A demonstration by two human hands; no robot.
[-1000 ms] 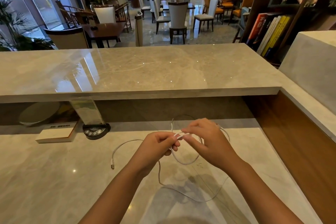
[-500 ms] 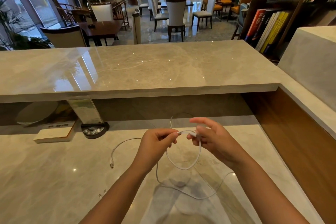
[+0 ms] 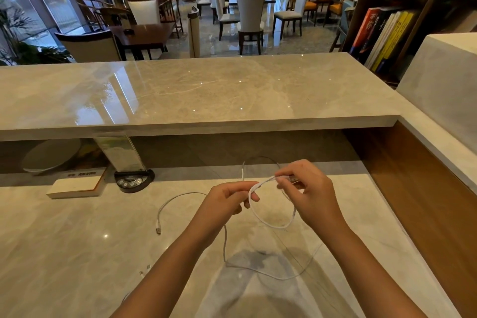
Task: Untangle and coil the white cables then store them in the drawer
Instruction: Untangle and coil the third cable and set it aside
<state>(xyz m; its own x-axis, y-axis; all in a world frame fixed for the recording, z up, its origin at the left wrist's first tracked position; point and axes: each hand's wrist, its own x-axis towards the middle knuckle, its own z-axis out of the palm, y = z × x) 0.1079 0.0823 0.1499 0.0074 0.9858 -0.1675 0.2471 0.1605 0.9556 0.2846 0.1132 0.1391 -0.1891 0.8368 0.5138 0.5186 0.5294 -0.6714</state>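
Head view: we hold a white cable (image 3: 271, 224) above the marble bench (image 3: 77, 253), both hands raised just over its surface. Our left hand (image 3: 224, 204) is closed, pinching the cable between thumb and fingers at the left side of a loop. Our right hand (image 3: 307, 193) pinches the same cable at the loop's top right, its other fingers loosely curled. The loop hangs between the two hands, its lower arc clear of the bench. From our left hand a strand drops to the bench and trails right in a loose curve near our forearms. Another strand arcs left across the bench and ends in a plug (image 3: 158, 230), lying well left of our hands. A small connector (image 3: 148, 267) lies near our left forearm. A book (image 3: 77, 186) and a dark button pad (image 3: 133, 181) sit at the back of the bench.
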